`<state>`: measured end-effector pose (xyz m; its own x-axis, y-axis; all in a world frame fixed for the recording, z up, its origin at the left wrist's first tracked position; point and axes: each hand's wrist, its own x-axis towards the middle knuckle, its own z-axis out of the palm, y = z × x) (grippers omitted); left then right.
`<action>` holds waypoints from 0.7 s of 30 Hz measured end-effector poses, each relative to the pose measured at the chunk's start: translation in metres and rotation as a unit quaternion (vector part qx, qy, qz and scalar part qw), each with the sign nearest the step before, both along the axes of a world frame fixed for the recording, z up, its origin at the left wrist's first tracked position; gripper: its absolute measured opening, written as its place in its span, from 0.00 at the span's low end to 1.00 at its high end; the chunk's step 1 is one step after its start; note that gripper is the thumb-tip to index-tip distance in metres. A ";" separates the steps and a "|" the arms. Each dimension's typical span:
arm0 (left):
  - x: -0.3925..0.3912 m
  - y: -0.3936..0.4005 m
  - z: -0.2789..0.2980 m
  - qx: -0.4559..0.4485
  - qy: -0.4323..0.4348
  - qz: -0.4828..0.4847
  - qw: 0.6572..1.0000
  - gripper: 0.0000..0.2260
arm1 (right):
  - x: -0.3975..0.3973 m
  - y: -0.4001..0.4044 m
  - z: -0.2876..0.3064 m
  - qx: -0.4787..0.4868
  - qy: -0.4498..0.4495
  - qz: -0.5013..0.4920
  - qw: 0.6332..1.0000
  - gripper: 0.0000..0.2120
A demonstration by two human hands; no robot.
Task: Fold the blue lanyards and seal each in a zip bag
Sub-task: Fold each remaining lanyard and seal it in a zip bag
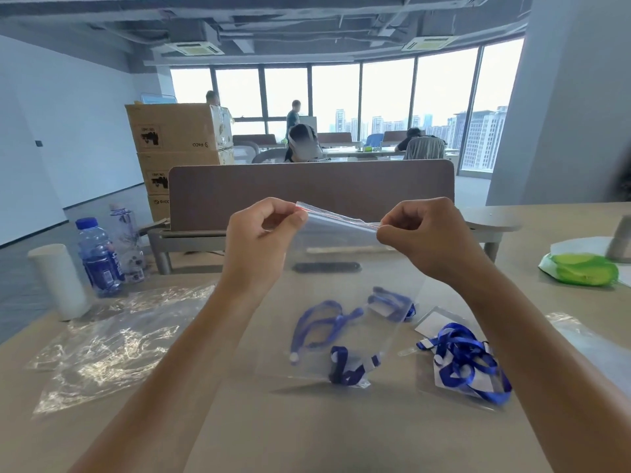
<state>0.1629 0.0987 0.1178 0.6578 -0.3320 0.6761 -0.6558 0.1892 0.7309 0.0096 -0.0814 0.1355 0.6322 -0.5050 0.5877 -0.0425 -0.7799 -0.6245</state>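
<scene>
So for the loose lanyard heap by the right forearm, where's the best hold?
Take the lanyard heap from above, pinching the raised crossing loops at its middle. It lies tangled and flat on the table, so its edges offer only single trailing strands.

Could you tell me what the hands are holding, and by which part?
Both hold one clear zip bag by its top edge: left hand pinches one corner, right hand the other.

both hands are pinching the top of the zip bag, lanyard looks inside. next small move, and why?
Probably run the pinch along the zip strip to close it. The left hand and right hand each pinch one top corner of the zip bag, held up off the table, and a folded blue lanyard already sits at its bottom. Whether the strip is shut cannot be told.
</scene>
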 end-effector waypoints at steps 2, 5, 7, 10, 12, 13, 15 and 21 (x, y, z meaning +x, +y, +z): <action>0.001 0.001 -0.001 -0.004 0.005 0.005 1.000 0.03 | -0.004 -0.003 -0.005 0.011 0.004 -0.005 1.000 0.05; 0.002 -0.008 -0.004 0.000 0.005 0.003 1.000 0.03 | -0.012 -0.013 -0.015 0.033 0.000 -0.035 0.999 0.04; 0.005 -0.008 -0.006 -0.007 0.008 0.010 1.000 0.02 | -0.015 -0.016 -0.020 0.040 -0.006 -0.041 0.998 0.03; 0.010 -0.007 -0.008 -0.012 0.017 0.014 1.000 0.02 | -0.015 -0.018 -0.027 0.049 -0.014 -0.061 0.997 0.03; 0.011 -0.009 -0.009 -0.007 0.015 0.015 1.000 0.02 | -0.015 -0.020 -0.031 0.049 -0.020 -0.071 0.996 0.03; 0.011 -0.011 -0.010 -0.006 0.014 0.017 1.000 0.03 | -0.014 -0.022 -0.033 0.043 -0.018 -0.073 0.996 0.03; 0.012 -0.012 -0.011 -0.010 0.013 0.021 1.000 0.03 | -0.015 -0.022 -0.035 0.015 -0.006 -0.076 0.997 0.02; 0.014 -0.009 -0.008 -0.015 0.013 0.033 0.999 0.05 | -0.019 -0.024 -0.033 -0.021 -0.009 -0.087 0.996 0.07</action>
